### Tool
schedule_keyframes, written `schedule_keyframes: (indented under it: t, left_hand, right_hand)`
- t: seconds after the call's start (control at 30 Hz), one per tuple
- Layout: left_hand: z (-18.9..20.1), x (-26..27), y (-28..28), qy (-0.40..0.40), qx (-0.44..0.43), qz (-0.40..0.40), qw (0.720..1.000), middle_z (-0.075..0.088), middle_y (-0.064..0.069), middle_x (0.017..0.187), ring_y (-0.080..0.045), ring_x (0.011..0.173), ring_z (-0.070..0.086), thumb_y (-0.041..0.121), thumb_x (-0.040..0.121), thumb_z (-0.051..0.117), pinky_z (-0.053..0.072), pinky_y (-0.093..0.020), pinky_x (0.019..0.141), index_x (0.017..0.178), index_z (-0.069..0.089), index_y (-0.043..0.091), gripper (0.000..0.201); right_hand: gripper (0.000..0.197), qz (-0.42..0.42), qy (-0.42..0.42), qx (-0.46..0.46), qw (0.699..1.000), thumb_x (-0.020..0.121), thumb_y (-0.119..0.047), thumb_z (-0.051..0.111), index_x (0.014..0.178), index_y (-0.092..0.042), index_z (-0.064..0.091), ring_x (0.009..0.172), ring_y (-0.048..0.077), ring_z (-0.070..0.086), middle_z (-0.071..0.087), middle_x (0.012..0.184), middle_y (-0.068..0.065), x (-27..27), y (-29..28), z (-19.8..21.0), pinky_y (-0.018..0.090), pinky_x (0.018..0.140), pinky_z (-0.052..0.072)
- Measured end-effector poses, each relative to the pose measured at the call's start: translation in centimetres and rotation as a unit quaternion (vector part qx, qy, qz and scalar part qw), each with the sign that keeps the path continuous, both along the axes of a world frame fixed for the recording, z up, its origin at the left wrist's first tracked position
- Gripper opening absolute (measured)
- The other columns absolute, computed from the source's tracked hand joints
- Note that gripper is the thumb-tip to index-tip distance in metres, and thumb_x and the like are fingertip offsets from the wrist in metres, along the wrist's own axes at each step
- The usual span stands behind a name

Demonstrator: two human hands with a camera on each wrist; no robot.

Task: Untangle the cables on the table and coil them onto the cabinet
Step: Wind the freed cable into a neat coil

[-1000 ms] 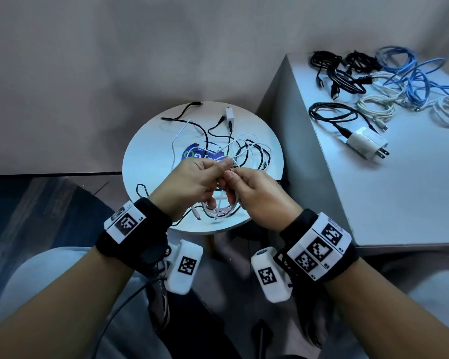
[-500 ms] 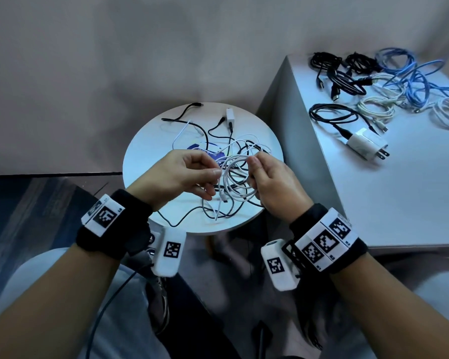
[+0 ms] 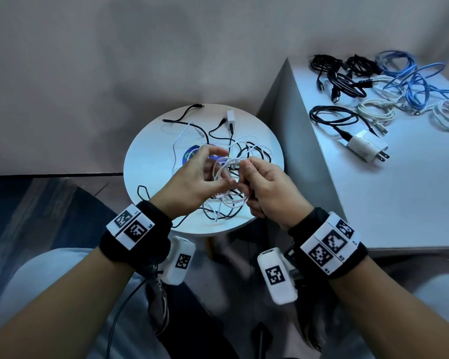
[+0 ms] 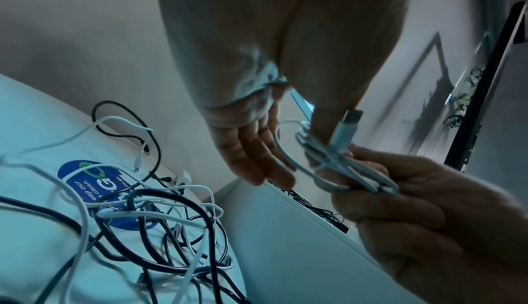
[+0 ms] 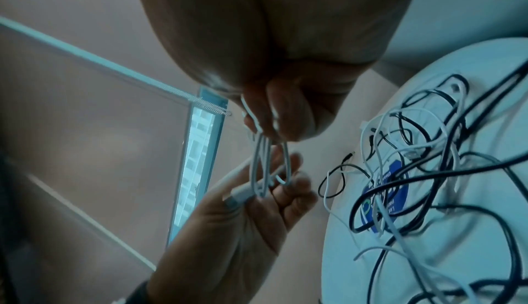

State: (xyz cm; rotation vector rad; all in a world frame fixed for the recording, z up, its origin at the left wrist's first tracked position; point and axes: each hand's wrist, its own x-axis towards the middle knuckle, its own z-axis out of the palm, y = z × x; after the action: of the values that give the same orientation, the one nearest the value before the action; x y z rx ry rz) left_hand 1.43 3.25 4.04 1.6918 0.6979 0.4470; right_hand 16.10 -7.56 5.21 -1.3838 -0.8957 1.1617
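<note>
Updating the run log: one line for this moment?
step: coiling | white cable: looped, held by both | left hand: holds plug end | right hand: pinches loops

Here's the round blue sticker (image 4: 94, 187) on the white round table (image 3: 151, 161), half under the cable tangle, and the left wrist view gives partial white words on it: "our", "clean" and a big "G" beside a green swirl, the rest hidden by cables. In the right wrist view the same sticker (image 5: 391, 198) shows only bits of letters, too cut up to read. On both wrists, white bands (image 3: 130, 225) (image 3: 329, 243) carry black-and-white square code markers with tiny characters beside them, too small to read.
</note>
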Motion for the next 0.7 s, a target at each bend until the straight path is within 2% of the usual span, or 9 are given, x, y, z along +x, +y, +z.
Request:
schedule_keyframes:
  t: [0.1, 0.17, 0.23, 0.33, 0.43, 0.5, 0.57, 0.6, 0.7]
  left_hand:
    - [-0.1, 0.1, 0.0, 0.075, 0.089, 0.025, 0.993, 0.067, -0.011, 0.082, -0.017, 0.07, 0.066, 0.022, 0.088, 0.067, 0.054, -0.039, 0.066, 0.098, 0.068, 0.016, 0.011]
    - [-0.5, 0.4, -0.2, 0.125, 0.172, 0.068, 0.975, 0.063, -0.009, 0.075, -0.019, 0.067, 0.059, 0.019, 0.091, 0.066, 0.046, -0.037, 0.065, 0.086, 0.069, 0.012, 0.01]
    - [-1.0, 0.6, -0.5, 0.136, 0.244, 0.105, 0.954, 0.06, -0.009, 0.087, -0.021, 0.078, 0.056, 0.017, 0.094, 0.064, 0.044, -0.033, 0.073, 0.091, 0.073, 0.01, 0.012]
    - [-1.4, 0.6, -0.7, 0.086, 0.243, 0.099, 0.961, 0.062, -0.003, 0.104, -0.015, 0.095, 0.06, 0.008, 0.095, 0.06, 0.044, -0.019, 0.082, 0.107, 0.075, 0.014, 0.02]
    - [-1.2, 0.6, -0.9, 0.05, 0.192, 0.076, 0.977, 0.068, 0.0, 0.111, -0.011, 0.103, 0.064, 0.007, 0.096, 0.057, 0.05, -0.027, 0.094, 0.117, 0.073, 0.02, 0.03]
    - [-0.8, 0.7, -0.7, 0.046, 0.164, 0.048, 0.984, 0.069, 0.005, 0.109, -0.009, 0.103, 0.064, 0.019, 0.093, 0.056, 0.051, -0.033, 0.094, 0.117, 0.073, 0.027, 0.03]
    - [0.1, 0.5, -0.3, 0.052, 0.154, 0.014, 0.987, 0.066, 0.01, 0.095, -0.009, 0.091, 0.063, 0.035, 0.087, 0.057, 0.051, -0.032, 0.086, 0.106, 0.073, 0.034, 0.025]
    - [0.6, 0.3, -0.1, 0.049, 0.163, 0.003, 0.985, 0.063, 0.008, 0.086, -0.011, 0.083, 0.061, 0.041, 0.085, 0.057, 0.05, -0.033, 0.078, 0.099, 0.073, 0.033, 0.023]
    - [2.0, -0.4, 0.0, 0.041, 0.251, 0.014, 0.967, 0.056, -0.007, 0.066, -0.019, 0.062, 0.049, 0.053, 0.093, 0.053, 0.038, -0.032, 0.059, 0.085, 0.072, 0.018, 0.041]
  right_hand:
    - [0.032, 0.018, -0.072, -0.002, 0.997, 0.108, -0.026, 0.041, 0.083, -0.008, 0.047, 0.037, 0.013, 0.034, 0.045, 0.061, 0.003, -0.6, -0.2, -0.1, 0.02, 0.037, 0.026]
    - [0.032, 0.031, -0.091, -0.005, 0.995, 0.108, -0.027, 0.042, 0.083, -0.008, 0.047, 0.039, 0.015, 0.037, 0.047, 0.061, 0.002, -1.0, -0.3, -0.1, 0.022, 0.037, 0.029]
    - [0.033, 0.04, -0.079, -0.012, 0.996, 0.108, -0.028, 0.041, 0.082, -0.008, 0.047, 0.04, 0.016, 0.036, 0.047, 0.061, 0.001, -1.2, -0.3, 0.0, 0.023, 0.038, 0.031]
    - [0.032, 0.054, -0.046, -0.028, 0.997, 0.109, -0.027, 0.039, 0.084, -0.009, 0.047, 0.041, 0.015, 0.034, 0.045, 0.061, 0.001, -1.2, -0.3, 0.1, 0.022, 0.038, 0.032]
    - [0.031, 0.063, -0.014, -0.029, 0.997, 0.109, -0.027, 0.037, 0.087, -0.008, 0.047, 0.04, 0.014, 0.031, 0.043, 0.06, 0.0, -1.2, -0.4, 0.3, 0.02, 0.037, 0.031]
    - [0.03, 0.06, -0.011, -0.026, 0.998, 0.109, -0.027, 0.038, 0.088, -0.008, 0.047, 0.039, 0.013, 0.03, 0.043, 0.059, 0.0, -0.7, -0.4, 0.4, 0.019, 0.036, 0.029]
    - [0.031, 0.04, -0.017, -0.027, 0.999, 0.108, -0.027, 0.039, 0.083, -0.011, 0.047, 0.036, 0.011, 0.029, 0.043, 0.057, -0.001, 0.3, -0.3, 0.5, 0.017, 0.036, 0.025]
    - [0.033, 0.026, -0.021, -0.028, 0.999, 0.108, -0.028, 0.04, 0.08, -0.013, 0.047, 0.035, 0.01, 0.028, 0.043, 0.057, -0.001, 0.8, -0.3, 0.5, 0.018, 0.037, 0.023]
    - [0.036, -0.002, -0.081, -0.014, 0.997, 0.107, -0.03, 0.043, 0.075, -0.015, 0.05, 0.035, 0.01, 0.029, 0.043, 0.055, -0.002, 2.0, -0.1, 0.4, 0.018, 0.038, 0.022]
